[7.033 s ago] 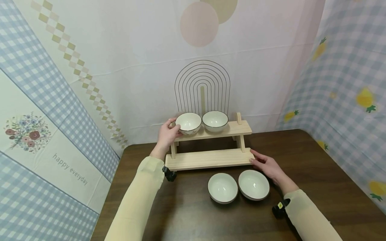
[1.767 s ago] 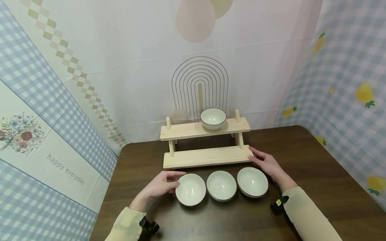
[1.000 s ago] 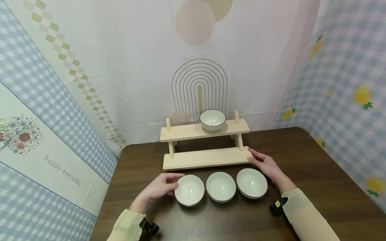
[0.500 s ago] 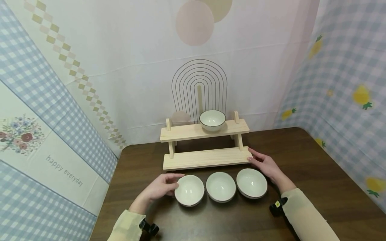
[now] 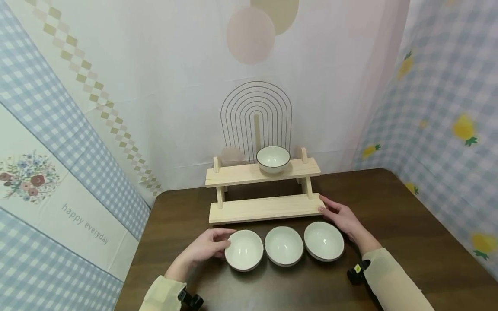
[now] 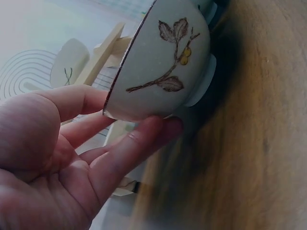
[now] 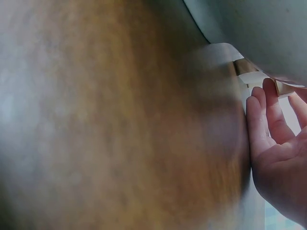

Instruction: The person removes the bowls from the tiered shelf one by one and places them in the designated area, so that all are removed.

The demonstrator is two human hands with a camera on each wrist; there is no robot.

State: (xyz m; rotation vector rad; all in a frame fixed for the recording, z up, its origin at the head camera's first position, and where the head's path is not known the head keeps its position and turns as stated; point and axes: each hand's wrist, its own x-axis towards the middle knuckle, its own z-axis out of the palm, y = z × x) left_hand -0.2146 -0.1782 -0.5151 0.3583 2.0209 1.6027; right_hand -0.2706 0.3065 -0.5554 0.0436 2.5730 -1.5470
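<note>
My left hand (image 5: 206, 248) holds the left-hand bowl (image 5: 244, 250) by its side, thumb at the rim and fingers lower on the wall. This white bowl has a dark rim; the left wrist view shows a brown leafy twig with yellow berries on its outside (image 6: 148, 62). A middle bowl (image 5: 284, 246) and a right-hand bowl (image 5: 324, 241) continue the row on the table. My right hand (image 5: 344, 220) grips the right end of the lower board of a two-tier wooden shelf (image 5: 264, 209), thumb in front and fingers behind.
On the upper board sits another white bowl (image 5: 273, 159), right of its middle. The dark brown table (image 5: 241, 293) ends at a printed cloth (image 5: 186, 108) behind, with checked cloth on both sides. Small upright pegs (image 5: 216, 164) rise at the upper board's ends.
Since the oldest frame, my left hand has brought a bowl from the upper board's left end down to the table, left of the two others. Over the last second, the hands barely move.
</note>
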